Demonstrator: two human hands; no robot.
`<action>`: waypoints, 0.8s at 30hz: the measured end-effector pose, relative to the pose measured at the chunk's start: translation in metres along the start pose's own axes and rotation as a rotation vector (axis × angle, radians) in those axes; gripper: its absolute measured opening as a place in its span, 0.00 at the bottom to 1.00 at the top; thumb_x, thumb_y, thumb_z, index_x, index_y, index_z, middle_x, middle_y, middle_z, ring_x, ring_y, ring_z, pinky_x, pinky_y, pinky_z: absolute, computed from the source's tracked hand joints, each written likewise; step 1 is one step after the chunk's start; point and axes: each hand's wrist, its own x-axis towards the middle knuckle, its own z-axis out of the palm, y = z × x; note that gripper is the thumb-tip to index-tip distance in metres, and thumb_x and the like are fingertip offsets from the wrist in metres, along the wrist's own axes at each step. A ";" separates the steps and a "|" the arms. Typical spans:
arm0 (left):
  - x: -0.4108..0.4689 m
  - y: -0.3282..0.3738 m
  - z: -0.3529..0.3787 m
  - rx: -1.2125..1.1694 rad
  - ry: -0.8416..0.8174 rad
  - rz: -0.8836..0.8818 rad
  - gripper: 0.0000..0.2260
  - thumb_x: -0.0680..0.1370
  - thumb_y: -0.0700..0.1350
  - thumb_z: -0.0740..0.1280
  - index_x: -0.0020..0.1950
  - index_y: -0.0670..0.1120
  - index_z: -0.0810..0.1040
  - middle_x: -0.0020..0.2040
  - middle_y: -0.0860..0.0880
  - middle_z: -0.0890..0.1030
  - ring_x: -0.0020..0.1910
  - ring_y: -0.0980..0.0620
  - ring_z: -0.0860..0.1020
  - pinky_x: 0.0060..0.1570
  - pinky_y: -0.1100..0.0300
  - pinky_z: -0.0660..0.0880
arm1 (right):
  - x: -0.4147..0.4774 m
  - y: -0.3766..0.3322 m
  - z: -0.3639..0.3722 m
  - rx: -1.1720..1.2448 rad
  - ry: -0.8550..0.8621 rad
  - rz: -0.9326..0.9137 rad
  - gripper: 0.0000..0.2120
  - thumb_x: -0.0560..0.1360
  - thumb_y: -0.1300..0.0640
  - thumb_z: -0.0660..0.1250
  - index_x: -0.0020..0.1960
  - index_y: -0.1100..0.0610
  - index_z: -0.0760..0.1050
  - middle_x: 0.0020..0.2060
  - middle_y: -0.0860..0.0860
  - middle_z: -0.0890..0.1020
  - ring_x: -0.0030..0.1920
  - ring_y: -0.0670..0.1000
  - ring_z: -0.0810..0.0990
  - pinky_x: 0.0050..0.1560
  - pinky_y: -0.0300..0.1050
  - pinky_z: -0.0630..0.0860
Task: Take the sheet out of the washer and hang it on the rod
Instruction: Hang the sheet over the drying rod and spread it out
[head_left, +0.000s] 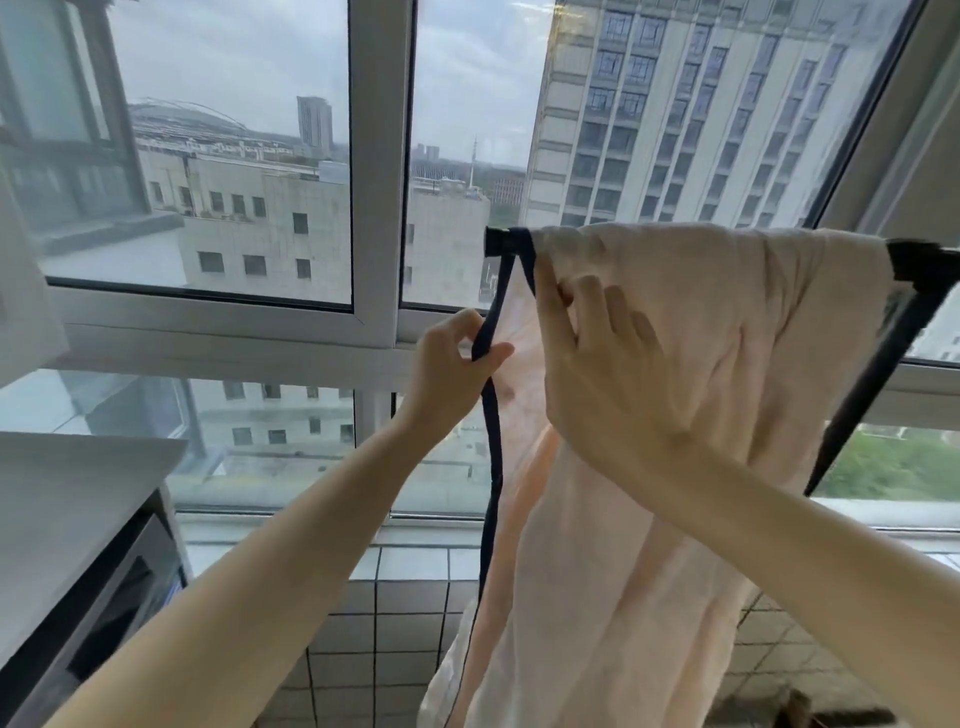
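Pale peach fabric sheet (701, 364) on the black rod (498, 241) looks soft and floppy; left hand (457, 358) pinches its navy hem (491, 415) (best handle imo), right hand (602, 374) clutches a fold.

Peach sheet (727, 364) over black rod (496, 242)

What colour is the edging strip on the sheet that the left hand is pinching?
Dark navy blue edging, against the pale peach sheet; it shows clearest in the head view.
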 end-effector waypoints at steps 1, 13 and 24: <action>0.000 0.002 -0.002 0.003 -0.002 0.004 0.16 0.73 0.41 0.73 0.34 0.51 0.68 0.32 0.56 0.74 0.32 0.64 0.73 0.41 0.70 0.71 | 0.007 0.003 -0.002 0.010 0.010 0.007 0.30 0.71 0.70 0.53 0.74 0.64 0.62 0.50 0.60 0.75 0.43 0.58 0.73 0.37 0.51 0.72; 0.053 0.053 -0.024 -0.680 -0.176 -0.268 0.03 0.75 0.36 0.69 0.48 0.39 0.79 0.38 0.47 0.80 0.36 0.51 0.78 0.44 0.53 0.80 | 0.064 0.026 -0.034 0.278 0.011 0.254 0.07 0.73 0.66 0.67 0.49 0.58 0.75 0.48 0.51 0.72 0.51 0.53 0.73 0.46 0.45 0.69; 0.045 0.051 0.006 -0.358 0.104 -0.105 0.10 0.69 0.37 0.76 0.34 0.45 0.77 0.24 0.57 0.74 0.24 0.62 0.70 0.28 0.69 0.67 | 0.055 0.022 -0.037 0.042 0.157 0.056 0.09 0.69 0.65 0.59 0.42 0.60 0.78 0.40 0.54 0.76 0.43 0.57 0.76 0.38 0.49 0.73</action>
